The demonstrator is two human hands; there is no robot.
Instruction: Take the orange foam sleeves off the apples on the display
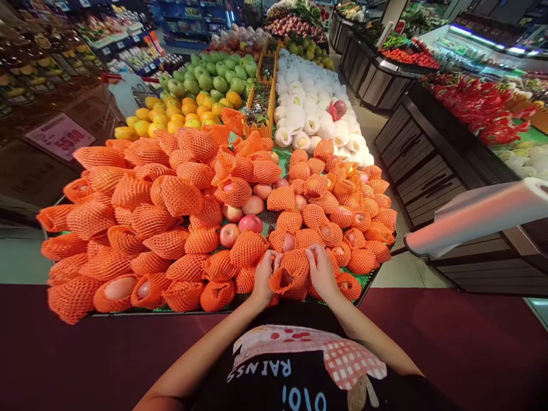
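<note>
My left hand (264,278) and my right hand (322,273) both grip one orange foam net sleeve (291,271) at the near edge of a fruit display. The sleeve's open mouth faces me, and my fingers are curled round its sides. All around it lie many fruits wrapped in the same orange netting (171,200). A few bare red-pink apples (250,224) sit in the middle of the pile, just beyond my hands.
Behind the pile lie yellow oranges (171,111), green apples (209,74) and white-netted fruit (312,114). A roll of plastic bags (479,214) juts in at right. Dark produce counters (428,154) line an aisle on the right. A price sign (60,136) stands at left.
</note>
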